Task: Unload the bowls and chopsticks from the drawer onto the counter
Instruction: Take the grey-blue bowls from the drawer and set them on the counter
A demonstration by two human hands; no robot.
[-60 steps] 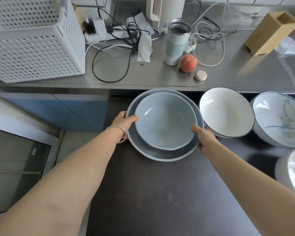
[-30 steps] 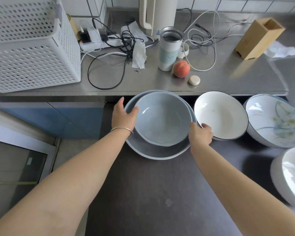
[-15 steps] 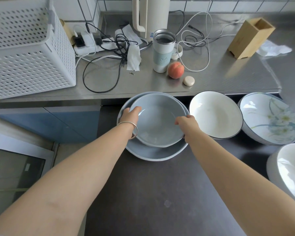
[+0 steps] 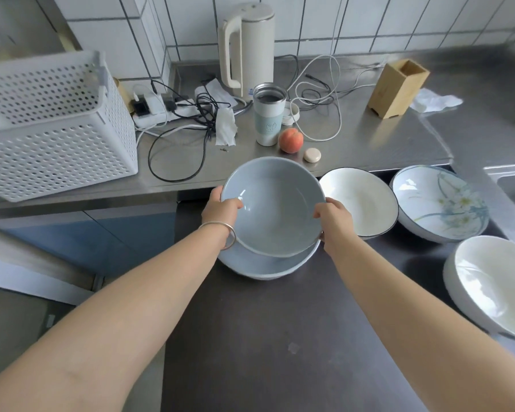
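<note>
A small grey-blue bowl is held tilted above a larger grey-blue bowl that rests on the dark drawer floor. My left hand grips the small bowl's left rim and my right hand grips its right rim. To the right in the drawer lie a white bowl with a dark rim, a floral bowl and a plain white bowl. No chopsticks show. The steel counter runs behind the drawer.
On the counter stand a white perforated basket, a tumbler, a peach, a small round beige object, a kettle, tangled cables and a wooden holder. A sink edge is at right.
Both hands closed on the small grey-blue bowl's rim and lifted it up and back out of the larger bowl, which stays in the drawer. The camera view tilted up.
</note>
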